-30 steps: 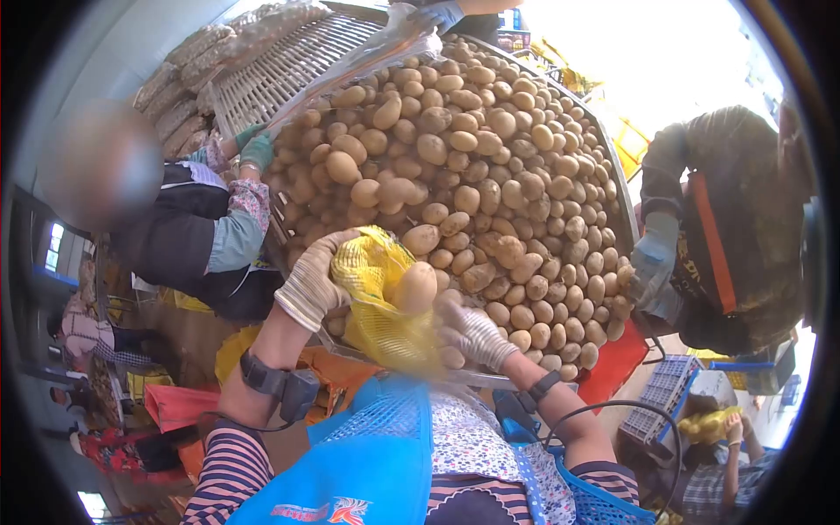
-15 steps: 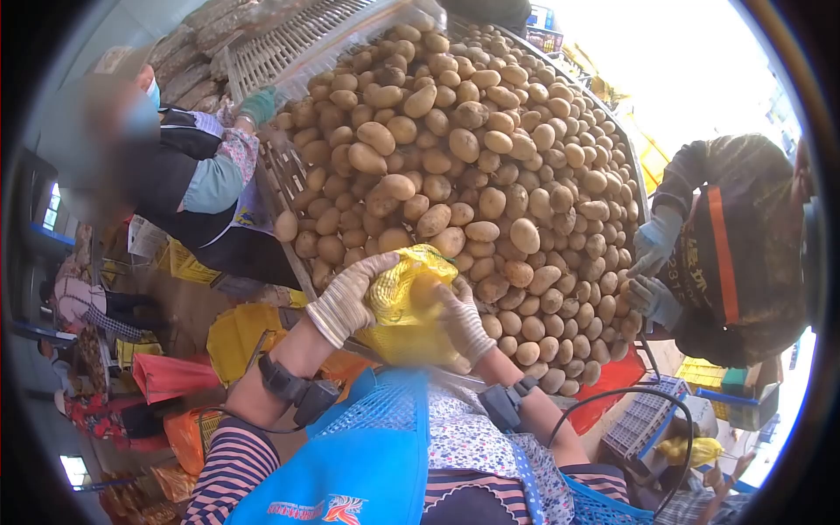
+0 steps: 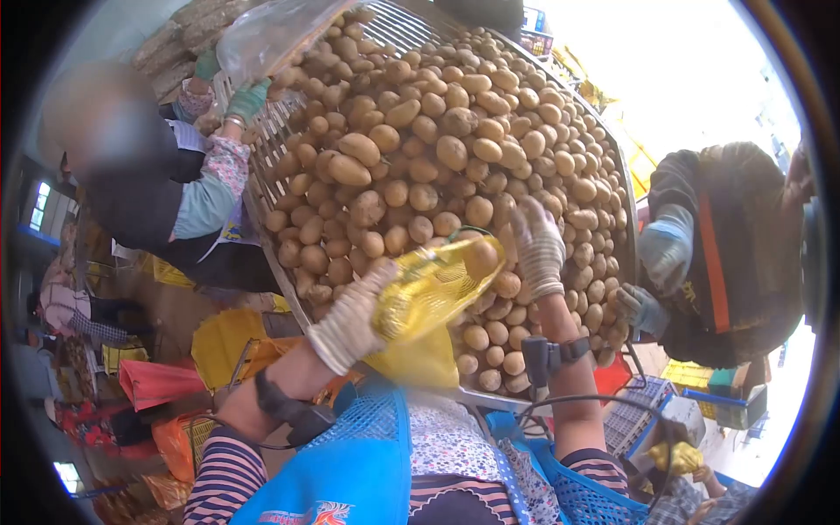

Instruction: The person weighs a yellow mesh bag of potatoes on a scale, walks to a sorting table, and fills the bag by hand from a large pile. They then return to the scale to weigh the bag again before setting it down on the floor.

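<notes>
On a slatted table [image 3: 398, 28], potatoes [image 3: 420, 197] lay heaped, and over their near side the left hand [image 3: 354, 322] gripped a yellow net bag [image 3: 420, 302], a potato showing at its mouth; holding that mouth spread and tipped upward seemed wisest. The right hand [image 3: 538, 245] lay open-fingered over the heap, a cable [image 3: 634, 401] crossing its forearm, a co-worker's gloved hand [image 3: 643, 311] nearby.

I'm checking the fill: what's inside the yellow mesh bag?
A potato shows in the mouth of the yellow mesh bag. Deeper in, bunched mesh and the left hand cover the view; I cannot tell what else it holds.
</notes>
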{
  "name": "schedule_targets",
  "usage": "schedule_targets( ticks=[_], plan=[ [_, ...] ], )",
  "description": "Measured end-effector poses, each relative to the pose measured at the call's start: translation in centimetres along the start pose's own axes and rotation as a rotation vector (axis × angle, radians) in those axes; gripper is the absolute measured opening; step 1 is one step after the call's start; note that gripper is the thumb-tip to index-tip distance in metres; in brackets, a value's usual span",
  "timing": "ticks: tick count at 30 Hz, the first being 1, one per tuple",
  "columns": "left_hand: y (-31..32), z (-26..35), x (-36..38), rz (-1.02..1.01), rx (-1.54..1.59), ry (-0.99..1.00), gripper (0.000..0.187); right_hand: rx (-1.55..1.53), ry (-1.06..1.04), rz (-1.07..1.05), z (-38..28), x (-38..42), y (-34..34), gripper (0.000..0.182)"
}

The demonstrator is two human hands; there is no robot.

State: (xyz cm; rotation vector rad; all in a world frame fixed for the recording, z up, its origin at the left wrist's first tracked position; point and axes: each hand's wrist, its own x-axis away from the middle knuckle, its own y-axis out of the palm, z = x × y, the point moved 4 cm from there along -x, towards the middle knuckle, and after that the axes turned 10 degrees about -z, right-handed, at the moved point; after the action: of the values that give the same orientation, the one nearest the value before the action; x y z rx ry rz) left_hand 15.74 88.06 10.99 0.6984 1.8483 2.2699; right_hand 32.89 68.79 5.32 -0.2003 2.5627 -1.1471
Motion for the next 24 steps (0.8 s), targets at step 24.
schedule_targets(
  ticks=[24],
  plan=[
    [-10.2, 4.6, 1.0, 0.207, -0.639, 0.246, 0.043, 0.077, -0.507, -0.524, -20.9, -7.6, 7.1, 0.05]
  ],
)
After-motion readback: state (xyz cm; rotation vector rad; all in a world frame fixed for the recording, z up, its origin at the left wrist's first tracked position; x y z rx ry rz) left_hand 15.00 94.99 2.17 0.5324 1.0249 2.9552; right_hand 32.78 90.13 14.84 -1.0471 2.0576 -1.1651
